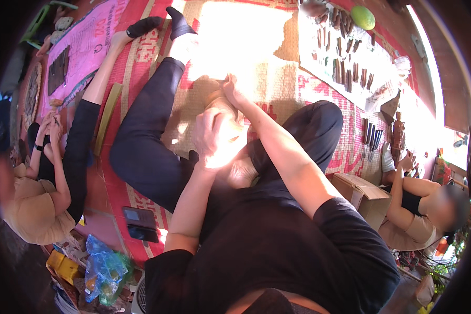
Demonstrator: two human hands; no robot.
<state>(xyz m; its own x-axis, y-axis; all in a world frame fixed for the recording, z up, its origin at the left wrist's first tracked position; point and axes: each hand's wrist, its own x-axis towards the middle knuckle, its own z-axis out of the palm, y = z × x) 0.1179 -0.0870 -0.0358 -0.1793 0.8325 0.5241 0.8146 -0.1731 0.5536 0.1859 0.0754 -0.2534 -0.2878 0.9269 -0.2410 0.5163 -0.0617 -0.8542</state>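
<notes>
Between my legs, a tan rounded piece that looks like wood [222,106] rests low over the mat. At its far end, my right hand [234,93] is closed against it, with the thumb side toward the piece. Nearer to me, my left hand [212,137] has its fingers curled in beside the same piece. Strong sunlight washes out the left fingers, and whatever they hold is hidden. The lower part of the piece is lost in glare near my bare foot [242,172].
Around me lies a red and tan woven mat [345,152]. Nearby are a phone [139,223], a cardboard box [361,196], a row of dark-handled tools [372,135] and a carved wooden figure [397,133]. Another person [39,206] sits left; one [421,214] sits right.
</notes>
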